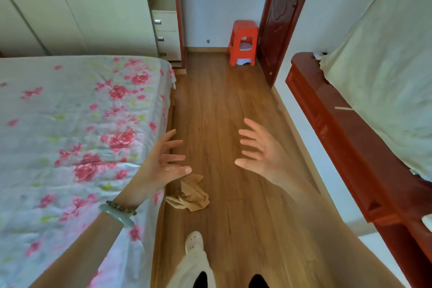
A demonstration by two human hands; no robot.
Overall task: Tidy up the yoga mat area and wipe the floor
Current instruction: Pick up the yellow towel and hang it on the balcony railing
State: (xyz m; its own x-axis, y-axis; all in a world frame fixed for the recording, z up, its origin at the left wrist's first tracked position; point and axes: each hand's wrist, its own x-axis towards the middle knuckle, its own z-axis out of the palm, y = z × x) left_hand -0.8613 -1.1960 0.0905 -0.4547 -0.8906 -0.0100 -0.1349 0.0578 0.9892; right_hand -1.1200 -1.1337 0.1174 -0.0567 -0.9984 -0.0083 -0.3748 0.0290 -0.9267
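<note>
Head view: both hands, left (161,163) and right (261,154), hover spread and empty at centre frame; cloth (190,194) below could trip a foot (194,241).

Two bare forearms in shot. On the wrist of the left hand (163,163) there's a smooth pale-green jade-like bangle (117,216), and right beside it a bracelet of small dark round beads (122,206). The right hand (264,154) and its wrist are bare. Lower down, a loose cream trouser leg (198,266) over a white perforated clog-style shoe (194,239). Two black shapes (201,280) at the bottom edge, too cropped to identify.
</note>
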